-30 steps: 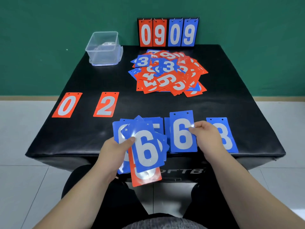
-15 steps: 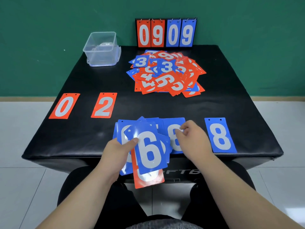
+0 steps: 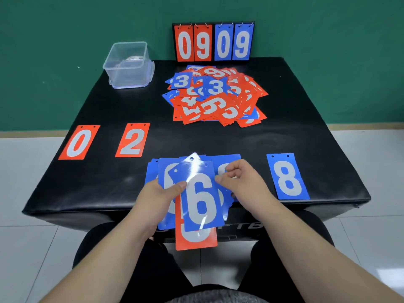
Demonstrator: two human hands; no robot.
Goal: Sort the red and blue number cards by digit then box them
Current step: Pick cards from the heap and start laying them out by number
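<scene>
My left hand (image 3: 157,197) grips a fanned stack of cards over the table's front edge. A blue 6 card (image 3: 201,204) lies on top of that stack and a red card (image 3: 196,241) sticks out below. My right hand (image 3: 240,182), fingers curled, pinches the right edge of that blue 6. Under my right hand another blue card (image 3: 227,159) lies flat on the table, mostly hidden. Laid out singly are a blue 8 (image 3: 287,177), a red 0 (image 3: 78,142) and a red 2 (image 3: 133,140). A mixed pile of red and blue cards (image 3: 216,99) sits further back.
A clear plastic box (image 3: 129,64) stands at the back left of the black table (image 3: 87,182). A flip scoreboard (image 3: 213,42) reading 0909 stands at the back edge against the green wall. My knees are under the front edge.
My right hand laid a blue 6 card flat on the table, let go of it, and moved left to the stack in my left hand.
</scene>
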